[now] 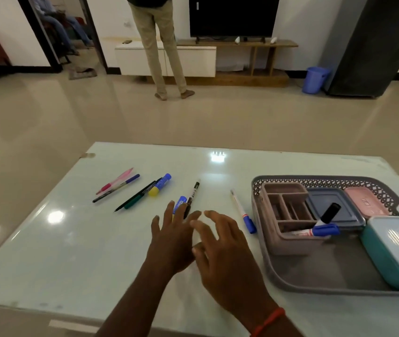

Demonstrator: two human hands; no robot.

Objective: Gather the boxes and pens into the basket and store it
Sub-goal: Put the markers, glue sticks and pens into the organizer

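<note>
Right hand [227,254] hovers spread and empty beside the left hand [171,242], fingers wide over a blue marker [179,203] on the bench [77,244].

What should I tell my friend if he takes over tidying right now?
Left hand: open, empty, fingers over the blue marker and black pen.
Right hand: open, empty, above the table.
Done: the organizer, blue box, pink box and teal box sit in the basket, with two markers in the organizer.
Left: a white pen near the basket, the two by the left hand, and five more pens farther left. Then store the basket.
</note>
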